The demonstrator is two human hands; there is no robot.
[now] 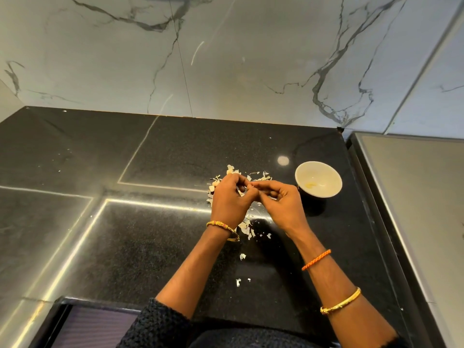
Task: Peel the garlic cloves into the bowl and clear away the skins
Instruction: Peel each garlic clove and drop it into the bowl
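My left hand (229,197) and my right hand (281,203) meet over the black counter, fingertips together, pinching a small pale garlic clove (251,187) between them. Most of the clove is hidden by the fingers. Papery garlic skins (247,228) lie scattered under and around both hands, with more skins (232,170) just beyond them. At the left edge of the left hand lie a few unpeeled cloves (213,185). A white bowl (326,169) stands to the right of my right hand; a small yellowish piece (311,185) lies at its bottom.
The black granite counter (150,247) ends at a marble wall behind. A grey raised surface (414,197) borders it on the right. Stray skin flakes (238,281) lie near the front edge.
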